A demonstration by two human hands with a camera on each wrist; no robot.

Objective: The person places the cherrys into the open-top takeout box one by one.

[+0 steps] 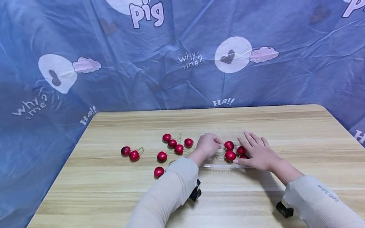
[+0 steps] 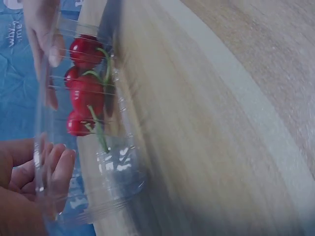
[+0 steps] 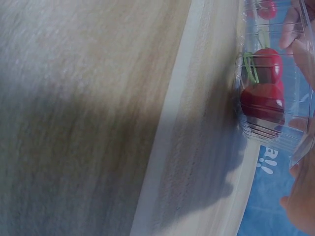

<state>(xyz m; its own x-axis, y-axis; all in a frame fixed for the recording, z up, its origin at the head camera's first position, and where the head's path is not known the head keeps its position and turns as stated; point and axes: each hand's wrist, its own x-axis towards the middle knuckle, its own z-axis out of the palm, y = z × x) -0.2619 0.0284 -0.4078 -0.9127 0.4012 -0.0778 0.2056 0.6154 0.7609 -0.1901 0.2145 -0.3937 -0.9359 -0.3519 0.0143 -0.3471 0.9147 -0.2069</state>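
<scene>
A clear plastic box lies on the table with several red cherries at its right part, green stems attached. My left hand is over the box's left part, fingers loosely bent. In the left wrist view, the left hand's fingers show beside the cherries through the clear wall, with nothing seen between them. My right hand rests over the right end of the box, fingers spread, thumb beside the cherries. Through the ribbed wall in the right wrist view, two cherries show close up.
Left of the box, several loose cherries with stems lie on the wooden table. A pair of cherries lies farther left. Behind the table's far edge hangs a blue printed cloth.
</scene>
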